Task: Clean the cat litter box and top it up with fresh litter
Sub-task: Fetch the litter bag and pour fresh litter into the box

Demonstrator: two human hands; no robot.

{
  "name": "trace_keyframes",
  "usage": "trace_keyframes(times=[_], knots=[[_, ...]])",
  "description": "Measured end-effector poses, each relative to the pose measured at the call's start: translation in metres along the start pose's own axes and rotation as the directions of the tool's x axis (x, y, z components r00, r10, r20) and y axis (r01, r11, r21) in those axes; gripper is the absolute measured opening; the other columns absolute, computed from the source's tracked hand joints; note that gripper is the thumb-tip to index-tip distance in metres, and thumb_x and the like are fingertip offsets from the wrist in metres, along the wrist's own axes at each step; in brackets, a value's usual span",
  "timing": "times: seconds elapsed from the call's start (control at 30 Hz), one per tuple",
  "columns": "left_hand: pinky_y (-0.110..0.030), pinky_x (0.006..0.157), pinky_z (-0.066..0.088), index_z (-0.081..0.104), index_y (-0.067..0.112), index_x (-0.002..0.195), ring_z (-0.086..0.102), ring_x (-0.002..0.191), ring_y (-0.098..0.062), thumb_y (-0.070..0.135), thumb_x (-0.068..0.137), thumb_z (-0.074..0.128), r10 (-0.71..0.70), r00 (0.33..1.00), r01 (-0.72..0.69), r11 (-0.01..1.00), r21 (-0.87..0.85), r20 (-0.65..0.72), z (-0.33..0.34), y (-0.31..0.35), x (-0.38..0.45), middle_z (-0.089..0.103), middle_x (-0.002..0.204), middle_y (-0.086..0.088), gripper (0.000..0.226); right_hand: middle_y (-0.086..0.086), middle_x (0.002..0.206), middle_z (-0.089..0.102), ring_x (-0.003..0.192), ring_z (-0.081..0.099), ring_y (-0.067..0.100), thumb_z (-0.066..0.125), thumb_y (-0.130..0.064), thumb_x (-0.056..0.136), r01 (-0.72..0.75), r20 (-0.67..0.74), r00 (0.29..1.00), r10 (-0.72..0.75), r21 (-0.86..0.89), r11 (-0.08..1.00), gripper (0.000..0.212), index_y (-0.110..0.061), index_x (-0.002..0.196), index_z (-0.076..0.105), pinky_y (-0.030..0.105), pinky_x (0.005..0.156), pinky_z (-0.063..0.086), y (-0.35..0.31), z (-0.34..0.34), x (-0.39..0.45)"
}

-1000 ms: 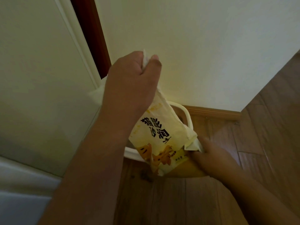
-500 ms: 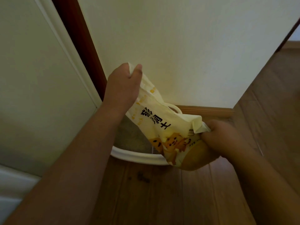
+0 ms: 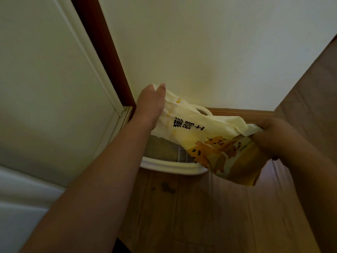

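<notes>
White litter box (image 3: 171, 166) on wood floor (image 3: 200, 216) against cream wall (image 3: 209, 52).

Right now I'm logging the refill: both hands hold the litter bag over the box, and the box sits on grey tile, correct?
Not tile: the head view shows the box on a wooden floor. Both hands, left and right, do hold the bag over it.

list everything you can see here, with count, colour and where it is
litter bag: 1, pale yellow with orange cats and black print, held over the box
litter box: 1, white, on the floor against the wall
litter: grey-beige, inside the box
floor: brown wood, lower right
wall: cream, behind the box
door: 1, pale, left side
left hand: pinches the bag's upper end
right hand: grips the bag's lower end
</notes>
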State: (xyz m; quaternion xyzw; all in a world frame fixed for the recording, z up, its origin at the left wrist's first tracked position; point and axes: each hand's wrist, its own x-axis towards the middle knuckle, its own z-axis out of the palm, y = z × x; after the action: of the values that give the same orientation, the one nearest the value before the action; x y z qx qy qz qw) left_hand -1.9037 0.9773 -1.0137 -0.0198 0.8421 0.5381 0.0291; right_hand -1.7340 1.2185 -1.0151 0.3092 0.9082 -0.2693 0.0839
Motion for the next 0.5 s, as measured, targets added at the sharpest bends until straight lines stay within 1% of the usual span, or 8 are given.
trace_keyframes(times=[0.03,0.13,0.2,0.27,0.3,0.33,0.43,0.5], knots=[[-0.038,0.075,0.052,0.061,0.009,0.101,0.064,0.088,-0.027,0.049,0.101,0.048,-0.007,1.0,0.007,1.0,0.006,0.007,0.002,-0.004,0.002,0.063,0.093,-0.006,0.043,0.019,0.089,0.063,0.065,0.066,0.037,0.051,-0.002,0.093,0.0,-0.004,1.0,0.0,-0.003,1.0,0.035,-0.008,0.123,0.066,0.031,0.043,0.048,0.0,0.0,0.001],[-0.032,0.066,0.044,0.061,0.01,0.105,0.061,0.088,-0.022,0.05,0.103,0.045,-0.008,1.0,0.007,0.996,0.09,0.014,0.008,-0.015,0.007,0.06,0.093,-0.002,0.043,0.013,0.086,0.062,0.069,0.065,0.032,0.055,-0.006,0.093,0.01,-0.021,1.0,-0.01,-0.014,1.0,0.029,-0.01,0.12,0.067,0.037,0.051,0.056,0.0,0.001,0.003],[-0.033,0.07,0.045,0.062,0.01,0.107,0.062,0.091,-0.024,0.05,0.102,0.045,0.009,1.0,-0.01,0.991,0.131,0.009,0.013,-0.023,0.015,0.062,0.097,-0.004,0.043,0.006,0.079,0.06,0.07,0.063,0.026,0.058,-0.007,0.091,0.016,-0.032,0.999,-0.017,-0.03,0.999,0.024,-0.01,0.112,0.069,0.039,0.06,0.058,0.0,0.001,0.003],[-0.032,0.077,0.043,0.062,0.009,0.113,0.06,0.095,-0.024,0.048,0.103,0.047,0.013,1.0,-0.013,0.99,0.14,0.004,0.017,-0.029,0.021,0.062,0.104,-0.007,0.043,0.003,0.076,0.058,0.069,0.062,0.022,0.058,-0.008,0.09,0.016,-0.042,0.999,-0.017,-0.033,0.999,0.02,-0.01,0.106,0.07,0.036,0.057,0.056,0.003,0.002,0.006],[-0.032,0.078,0.043,0.062,0.008,0.117,0.059,0.096,-0.024,0.047,0.103,0.046,0.004,1.0,-0.004,0.991,0.137,0.002,0.018,-0.031,0.022,0.061,0.107,-0.008,0.044,0.003,0.077,0.059,0.069,0.062,0.022,0.059,-0.008,0.089,0.017,-0.043,0.999,-0.018,-0.026,1.0,0.021,-0.012,0.107,0.07,0.033,0.054,0.053,0.004,0.004,0.008],[-0.032,0.077,0.044,0.062,0.009,0.118,0.059,0.094,-0.024,0.047,0.103,0.046,-0.01,1.0,0.009,0.992,0.125,0.004,0.019,-0.034,0.024,0.061,0.109,-0.009,0.044,0.002,0.081,0.061,0.07,0.062,0.021,0.06,-0.009,0.089,0.02,-0.041,0.999,-0.02,-0.01,1.0,0.024,-0.014,0.111,0.069,0.03,0.052,0.05,0.005,0.005,0.01],[-0.028,0.058,0.037,0.061,0.013,0.113,0.057,0.079,-0.015,0.046,0.103,0.047,-0.061,0.998,0.061,0.996,0.072,0.003,0.02,-0.044,0.03,0.063,0.107,-0.008,0.037,0.003,0.101,0.062,0.073,0.059,0.018,0.063,-0.009,0.089,0.047,-0.045,0.998,-0.044,0.068,0.997,0.039,-0.024,0.124,0.063,0.024,0.048,0.043,0.005,0.006,0.013],[-0.026,0.058,0.037,0.061,0.013,0.116,0.056,0.079,-0.013,0.046,0.103,0.047,-0.091,0.996,0.09,0.995,0.035,0.016,0.023,-0.048,0.031,0.063,0.111,-0.007,0.038,0.002,0.102,0.062,0.07,0.06,0.019,0.066,-0.008,0.088,0.065,-0.034,0.998,-0.061,0.116,0.991,0.038,-0.03,0.118,0.065,0.025,0.046,0.044,0.006,0.004,0.012]])
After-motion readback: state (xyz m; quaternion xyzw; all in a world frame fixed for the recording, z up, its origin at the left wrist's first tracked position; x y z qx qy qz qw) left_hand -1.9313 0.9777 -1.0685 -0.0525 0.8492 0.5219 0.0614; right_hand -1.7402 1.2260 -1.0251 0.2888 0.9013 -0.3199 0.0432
